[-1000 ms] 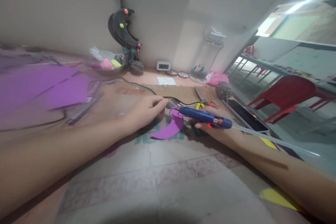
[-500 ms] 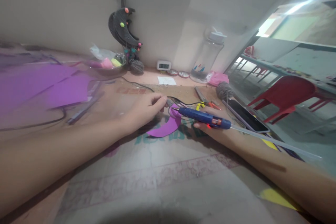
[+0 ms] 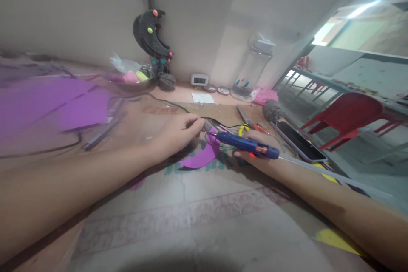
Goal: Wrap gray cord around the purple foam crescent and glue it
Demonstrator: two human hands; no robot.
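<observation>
My right hand [image 3: 255, 142] is closed around a blue hot glue gun [image 3: 242, 142], with a clear glue stick [image 3: 306, 165] jutting from its back end and a small red light glowing. The gun's tip meets the upper end of a purple crescent-shaped cutout [image 3: 204, 157]. My left hand [image 3: 189, 129] pinches grey yarn [image 3: 208, 126] at that same end, thumb against fingers. Just how the yarn lies on the cutout is partly hidden by the fingers and the nozzle.
Purple sheets [image 3: 84, 108] and a pen-like stick [image 3: 103, 134] lie left. Scissors [image 3: 244, 114], a yarn ball [image 3: 273, 110] and a phone [image 3: 301, 140] are at right. Behind stand a bowl [image 3: 130, 87], a small clock [image 3: 199, 80] and a bottle [image 3: 253, 68]. A dark moon ornament [image 3: 146, 36] hangs on the wall.
Both hands stay almost in place. The glue gun has shifted very slightly left, its back end a touch lower, with the tip still at the crescent's upper end.
</observation>
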